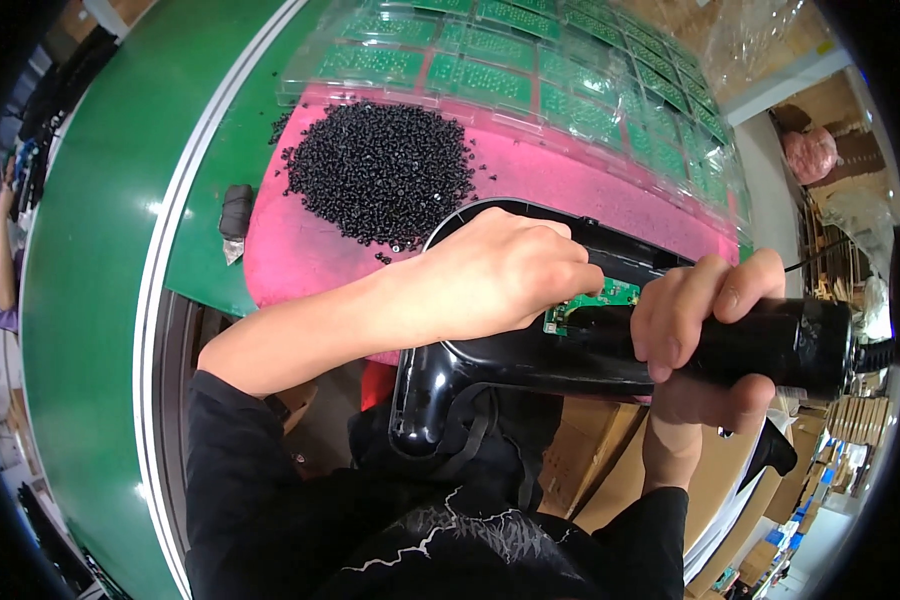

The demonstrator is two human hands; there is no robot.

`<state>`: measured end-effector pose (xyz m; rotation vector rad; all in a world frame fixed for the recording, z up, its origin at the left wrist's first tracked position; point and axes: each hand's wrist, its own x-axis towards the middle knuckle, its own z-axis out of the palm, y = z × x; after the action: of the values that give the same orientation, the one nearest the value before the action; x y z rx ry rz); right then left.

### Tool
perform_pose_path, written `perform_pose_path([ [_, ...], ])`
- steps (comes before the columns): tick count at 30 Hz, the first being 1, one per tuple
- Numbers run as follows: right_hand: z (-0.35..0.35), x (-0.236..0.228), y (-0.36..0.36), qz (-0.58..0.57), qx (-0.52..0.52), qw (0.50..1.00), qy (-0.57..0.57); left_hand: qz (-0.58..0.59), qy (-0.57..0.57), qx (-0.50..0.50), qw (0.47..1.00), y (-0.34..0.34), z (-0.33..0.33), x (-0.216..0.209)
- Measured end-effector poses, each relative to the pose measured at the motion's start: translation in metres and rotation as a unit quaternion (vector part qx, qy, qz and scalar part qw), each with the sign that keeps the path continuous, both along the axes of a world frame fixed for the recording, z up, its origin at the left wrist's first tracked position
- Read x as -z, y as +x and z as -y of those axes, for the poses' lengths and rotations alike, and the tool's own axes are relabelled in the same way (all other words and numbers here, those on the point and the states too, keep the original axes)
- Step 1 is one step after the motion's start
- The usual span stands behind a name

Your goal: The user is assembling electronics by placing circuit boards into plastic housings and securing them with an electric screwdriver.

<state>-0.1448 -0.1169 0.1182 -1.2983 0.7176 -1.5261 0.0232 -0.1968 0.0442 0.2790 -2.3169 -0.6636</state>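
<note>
A black plastic housing (435,395) with a curved arm rests at the near edge of the pink mat. Inside it sits a small green circuit board (620,292), partly hidden by my hands. My left hand (530,262) is closed, knuckles up, over the board's left end; its fingertips are hidden, so what they pinch cannot be made out. My right hand (705,325) wraps round a black electric screwdriver (785,345), held nearly level with its narrower end toward the board. A cord leaves the screwdriver's right end.
A heap of small black screws (380,170) lies on the pink mat (280,250). Behind are clear trays (530,75) of green boards. A dark wrapped tool (235,218) lies on the green table (100,230). Cardboard boxes (590,450) stand below right.
</note>
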Motion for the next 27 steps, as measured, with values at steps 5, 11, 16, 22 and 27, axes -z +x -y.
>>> perform_pose_path([
  [5, 0.007, -0.002, -0.002, -0.01, -0.02, 1.0, 0.009, 0.033, 0.017, 0.012, 0.999, 0.0, 0.0, -0.004],
  [11, -0.001, -0.003, -0.002, -0.011, -0.003, 1.0, 0.001, 0.076, 0.047, 0.008, 0.996, 0.001, 0.001, -0.006],
  [16, -0.002, -0.011, -0.014, 0.039, 0.009, 0.985, -0.167, 0.047, 0.036, 0.053, 0.997, -0.004, 0.0, -0.007],
  [22, -0.005, -0.019, -0.026, 0.084, 0.005, 0.974, -0.21, -0.048, 0.109, 0.075, 0.99, -0.006, -0.001, -0.012],
  [27, -0.01, -0.019, -0.036, 0.068, 0.005, 0.976, -0.205, -0.057, 0.133, 0.084, 0.986, -0.01, 0.0, -0.015],
])
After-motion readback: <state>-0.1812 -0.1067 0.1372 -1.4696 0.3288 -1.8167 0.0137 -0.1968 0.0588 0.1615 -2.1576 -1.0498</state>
